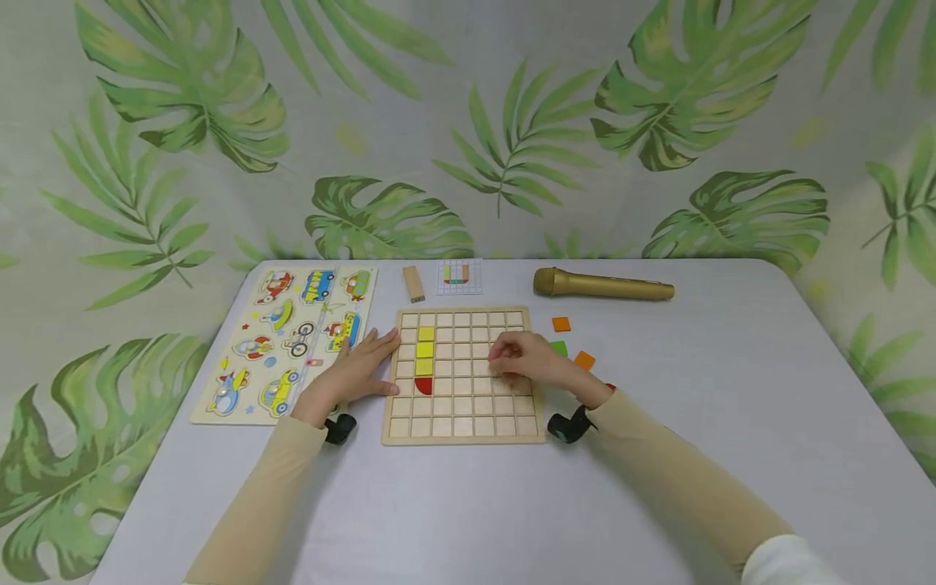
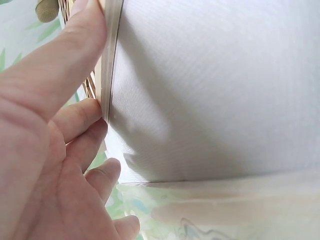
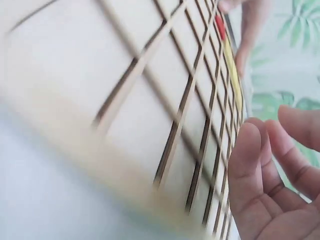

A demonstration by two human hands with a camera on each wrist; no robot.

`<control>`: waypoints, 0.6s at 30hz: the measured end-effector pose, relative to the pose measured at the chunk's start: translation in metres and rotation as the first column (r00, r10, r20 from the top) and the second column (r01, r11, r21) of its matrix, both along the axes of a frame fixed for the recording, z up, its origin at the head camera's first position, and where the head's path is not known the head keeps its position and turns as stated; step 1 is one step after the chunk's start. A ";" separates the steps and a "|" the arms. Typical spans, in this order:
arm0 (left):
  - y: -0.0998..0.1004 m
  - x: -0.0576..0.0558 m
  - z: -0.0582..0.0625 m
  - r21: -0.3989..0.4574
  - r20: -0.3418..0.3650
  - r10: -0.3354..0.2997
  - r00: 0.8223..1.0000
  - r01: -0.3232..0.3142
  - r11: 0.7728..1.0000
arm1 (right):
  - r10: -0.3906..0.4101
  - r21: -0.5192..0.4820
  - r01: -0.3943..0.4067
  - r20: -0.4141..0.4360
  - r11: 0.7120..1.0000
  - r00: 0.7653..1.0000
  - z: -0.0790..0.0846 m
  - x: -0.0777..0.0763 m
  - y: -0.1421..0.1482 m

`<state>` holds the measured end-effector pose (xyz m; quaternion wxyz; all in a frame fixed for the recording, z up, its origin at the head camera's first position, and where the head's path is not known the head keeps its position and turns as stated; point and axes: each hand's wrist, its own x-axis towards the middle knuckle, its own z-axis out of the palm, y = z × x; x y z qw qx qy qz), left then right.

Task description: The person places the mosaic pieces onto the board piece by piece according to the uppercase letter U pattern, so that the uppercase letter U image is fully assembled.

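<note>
A wooden grid board lies flat on the table. On its left side, three yellow squares sit in a column above a red quarter-circle. My left hand rests at the board's left edge, fingers fairly straight; in the left wrist view, thumb and fingertips touch the frame. Over the board's right part is my right hand, fingers bent, thumb tip near the index finger. The right wrist view shows this hand close beside the grid; I cannot tell if a small piece is between its fingertips.
Orange squares, a green piece and a partly covered red piece lie right of the board. Behind it are a wooden block, a pattern card and a gold microphone. A picture puzzle lies at left.
</note>
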<state>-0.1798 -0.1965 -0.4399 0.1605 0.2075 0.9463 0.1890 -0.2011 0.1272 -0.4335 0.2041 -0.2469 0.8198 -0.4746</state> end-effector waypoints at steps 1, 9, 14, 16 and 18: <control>0.000 0.000 0.000 -0.001 0.001 0.000 1.000 0.000 1.000 | -0.008 -0.009 0.008 0.015 1.000 1.000 0.000 0.000 0.010; -0.001 -0.002 -0.003 -0.016 -0.006 -0.002 1.000 0.002 1.000 | -0.087 -0.021 0.089 0.101 0.996 0.991 -0.001 0.000 0.076; -0.001 -0.002 -0.004 -0.017 -0.014 -0.011 1.000 0.011 1.000 | -0.143 0.001 0.143 0.087 0.990 0.986 -0.004 0.003 0.106; -0.002 -0.001 -0.003 -0.008 -0.015 -0.012 1.000 0.012 1.000 | -0.164 0.017 0.163 0.069 0.986 0.984 -0.004 0.005 0.115; -0.002 0.000 -0.002 -0.001 -0.015 -0.011 1.000 0.011 1.000 | -0.181 0.014 0.181 0.068 0.983 0.981 -0.004 0.007 0.122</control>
